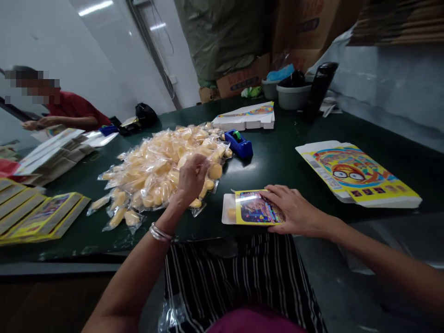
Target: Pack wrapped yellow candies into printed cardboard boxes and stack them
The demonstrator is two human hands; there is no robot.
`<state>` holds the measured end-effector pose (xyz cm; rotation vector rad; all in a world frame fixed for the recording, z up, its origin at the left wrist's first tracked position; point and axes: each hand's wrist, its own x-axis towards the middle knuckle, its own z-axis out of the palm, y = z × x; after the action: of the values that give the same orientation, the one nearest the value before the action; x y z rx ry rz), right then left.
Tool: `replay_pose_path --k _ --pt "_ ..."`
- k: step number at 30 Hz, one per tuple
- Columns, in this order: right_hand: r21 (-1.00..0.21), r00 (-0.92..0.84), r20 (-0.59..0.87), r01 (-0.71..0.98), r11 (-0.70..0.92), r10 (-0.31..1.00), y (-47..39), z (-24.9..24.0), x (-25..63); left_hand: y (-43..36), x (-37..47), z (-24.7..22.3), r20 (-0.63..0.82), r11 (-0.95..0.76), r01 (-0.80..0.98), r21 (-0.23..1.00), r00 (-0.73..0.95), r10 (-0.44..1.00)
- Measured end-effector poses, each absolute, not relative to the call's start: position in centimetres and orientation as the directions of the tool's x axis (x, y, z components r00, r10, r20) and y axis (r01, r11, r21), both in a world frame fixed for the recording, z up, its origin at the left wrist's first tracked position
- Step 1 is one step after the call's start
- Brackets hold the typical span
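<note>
My left hand (192, 178) is at the right side of a heap of small pale-yellow pieces (161, 164) in clear plastic wrappers. Its fingers are closed, pinching the wrapper of a round yellow piece (215, 171). At the table's near edge, my right hand (289, 208) grips a small yellow printed box (255, 207) from its right end, thumb in front and fingers across the top. The box lies with its left end open, the white flap (228, 203) sticking out. Something yellow shows in that opening.
Filled yellow boxes (52, 215) stand in a row at the left. A blue tape dispenser (238, 144) sits behind the heap. Flattened printed cartons (360, 173) lie at right, more (246, 116) at the back. Grey tubs (293, 95) stand behind. A person in red (74, 111) works at far left.
</note>
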<state>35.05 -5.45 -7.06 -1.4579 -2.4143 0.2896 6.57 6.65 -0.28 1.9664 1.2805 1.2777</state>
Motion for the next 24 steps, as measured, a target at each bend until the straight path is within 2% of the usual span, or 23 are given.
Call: replay_pose_path --k 6,10,15,19,21,24 --pt "-0.316 -0.443 0.142 0.827 0.465 0.885 -5.3 -6.8 34.8 8.6 7.2 -2.6 0.321 -0.316 0.162 0.935 -0.005 0.947" --pt "-0.306 -0.419 0.152 0.841 0.446 0.895 -5.4 -7.1 35.4 9.6 6.7 -2.3 0.207 -0.216 0.089 0.972 0.099 0.973" --pt "-0.298 -0.350 0.185 0.870 0.392 0.918 -6.1 -7.7 37.1 8.2 6.4 -2.9 -0.037 -0.075 0.268 0.961 0.391 0.920" --pt "-0.266 -0.354 0.190 0.879 0.395 0.916 -6.8 -7.5 37.4 7.2 8.7 -4.1 -0.194 -0.122 0.476 0.871 0.562 0.804" --pt "-0.243 -0.360 0.192 0.884 0.400 0.913 -6.9 -7.4 37.3 7.0 10.1 -4.2 -0.205 -0.209 0.552 0.807 0.594 0.778" --pt "-0.239 -0.359 0.200 0.885 0.400 0.912 -6.8 -7.4 37.3 6.9 11.3 -4.1 -0.125 -0.349 0.622 0.701 0.589 0.798"
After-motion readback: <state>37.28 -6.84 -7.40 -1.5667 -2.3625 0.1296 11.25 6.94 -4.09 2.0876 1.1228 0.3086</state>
